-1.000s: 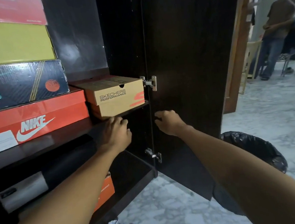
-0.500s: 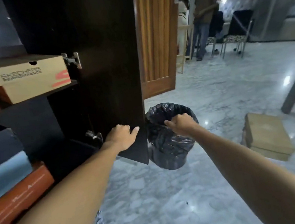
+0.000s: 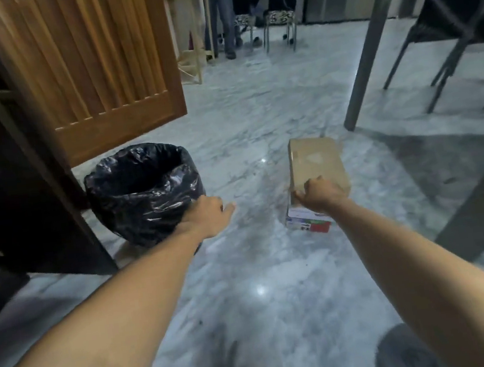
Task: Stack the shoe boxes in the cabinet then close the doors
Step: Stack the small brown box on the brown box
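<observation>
Bin (image 3: 144, 192) left of shoe box (image 3: 316, 168), both on floor (image 3: 241, 116).

The shoe box (image 3: 316, 163) is plain tan, its end label white, green and red. The bin liner (image 3: 144, 192) is glossy black, the floor (image 3: 256, 114) grey-veined white marble.

one shoe box (image 3: 316, 168); one bin (image 3: 144, 192); two hands

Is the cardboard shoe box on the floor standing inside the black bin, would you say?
No, the shoe box lies on the marble floor, apart from the bin.
</observation>
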